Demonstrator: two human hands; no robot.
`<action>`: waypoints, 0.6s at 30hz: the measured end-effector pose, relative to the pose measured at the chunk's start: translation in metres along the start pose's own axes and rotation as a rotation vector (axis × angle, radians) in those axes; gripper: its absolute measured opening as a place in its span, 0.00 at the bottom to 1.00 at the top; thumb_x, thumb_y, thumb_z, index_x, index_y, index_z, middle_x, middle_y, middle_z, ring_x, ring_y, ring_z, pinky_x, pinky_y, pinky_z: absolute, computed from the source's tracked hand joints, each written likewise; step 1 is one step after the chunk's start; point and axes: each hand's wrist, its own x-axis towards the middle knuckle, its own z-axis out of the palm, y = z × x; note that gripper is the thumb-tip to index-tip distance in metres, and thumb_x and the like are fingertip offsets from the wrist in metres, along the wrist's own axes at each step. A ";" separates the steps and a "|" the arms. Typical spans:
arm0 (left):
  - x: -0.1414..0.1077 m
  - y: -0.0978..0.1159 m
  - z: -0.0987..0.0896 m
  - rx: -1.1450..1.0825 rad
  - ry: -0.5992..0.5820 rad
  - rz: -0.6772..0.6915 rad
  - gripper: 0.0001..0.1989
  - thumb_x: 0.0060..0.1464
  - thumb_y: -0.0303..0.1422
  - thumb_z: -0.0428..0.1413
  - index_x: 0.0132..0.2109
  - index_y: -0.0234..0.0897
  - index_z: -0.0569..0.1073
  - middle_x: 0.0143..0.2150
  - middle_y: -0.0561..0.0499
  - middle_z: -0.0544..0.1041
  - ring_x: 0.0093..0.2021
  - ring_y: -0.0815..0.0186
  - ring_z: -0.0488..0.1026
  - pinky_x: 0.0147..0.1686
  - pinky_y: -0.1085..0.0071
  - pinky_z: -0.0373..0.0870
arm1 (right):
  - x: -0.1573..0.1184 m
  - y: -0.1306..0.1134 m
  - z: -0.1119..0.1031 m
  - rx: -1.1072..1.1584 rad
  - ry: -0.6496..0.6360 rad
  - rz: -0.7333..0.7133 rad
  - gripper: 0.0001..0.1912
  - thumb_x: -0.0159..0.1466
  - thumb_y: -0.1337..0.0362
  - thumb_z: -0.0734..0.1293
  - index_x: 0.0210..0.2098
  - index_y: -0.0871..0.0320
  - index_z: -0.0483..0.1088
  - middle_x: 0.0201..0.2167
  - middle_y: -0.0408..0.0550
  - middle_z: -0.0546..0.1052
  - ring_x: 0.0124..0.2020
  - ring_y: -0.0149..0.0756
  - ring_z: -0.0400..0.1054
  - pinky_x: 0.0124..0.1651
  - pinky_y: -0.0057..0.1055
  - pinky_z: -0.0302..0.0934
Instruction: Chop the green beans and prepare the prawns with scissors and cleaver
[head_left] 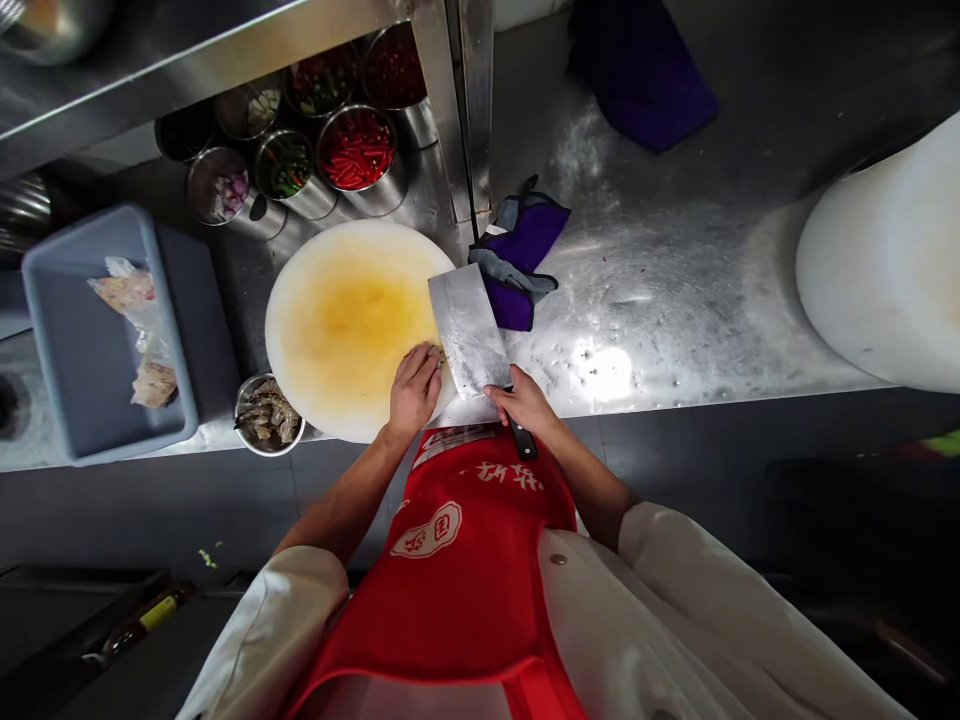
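My right hand [523,402] is closed around the black handle of a wide cleaver [471,325], its thumb side near the base of the blade. The blade lies tilted over the right edge of a round white cutting board [296,365] with a yellow-stained middle. My left hand [417,385] rests on the board's near right part, fingers curled together, just left of the blade. Something small and dark shows at its fingertips, too little to name. Left of the board stands a metal bowl of raw shrimp [268,412].
A grey plastic bin [206,310] holding crumpled plastic stands at the left. Metal canisters of red chillies [358,148], shallots [229,193] and other ingredients line the back beneath a steel shelf [300,40]. Purple-grey gloves [517,260] lie beyond the cleaver. A large white tub [885,270] is at right.
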 end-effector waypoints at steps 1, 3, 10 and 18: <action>0.000 0.000 0.000 0.000 0.009 0.004 0.17 0.68 0.35 0.49 0.56 0.35 0.77 0.62 0.38 0.74 0.62 0.54 0.69 0.62 0.52 0.67 | 0.000 0.000 -0.001 -0.004 0.001 0.001 0.13 0.63 0.60 0.68 0.37 0.52 0.56 0.11 0.29 0.65 0.12 0.32 0.62 0.18 0.25 0.57; -0.001 0.000 0.000 0.007 0.028 -0.005 0.16 0.68 0.35 0.50 0.54 0.36 0.78 0.59 0.39 0.75 0.59 0.55 0.71 0.60 0.53 0.69 | 0.000 0.000 -0.002 -0.015 0.001 -0.002 0.13 0.63 0.60 0.67 0.38 0.52 0.56 0.11 0.29 0.66 0.12 0.32 0.62 0.18 0.26 0.58; 0.000 0.004 -0.001 0.026 0.074 -0.099 0.16 0.67 0.40 0.51 0.51 0.37 0.79 0.56 0.40 0.76 0.56 0.56 0.72 0.58 0.54 0.68 | -0.001 0.003 -0.003 -0.012 -0.016 0.004 0.13 0.63 0.61 0.68 0.36 0.51 0.55 0.11 0.30 0.66 0.12 0.32 0.63 0.18 0.26 0.57; -0.009 0.011 0.001 0.026 -0.119 -0.088 0.29 0.70 0.45 0.39 0.67 0.33 0.67 0.72 0.38 0.61 0.73 0.52 0.53 0.70 0.47 0.52 | 0.000 0.005 -0.002 0.037 -0.030 0.007 0.16 0.62 0.58 0.70 0.35 0.51 0.55 0.13 0.31 0.67 0.13 0.33 0.64 0.17 0.28 0.57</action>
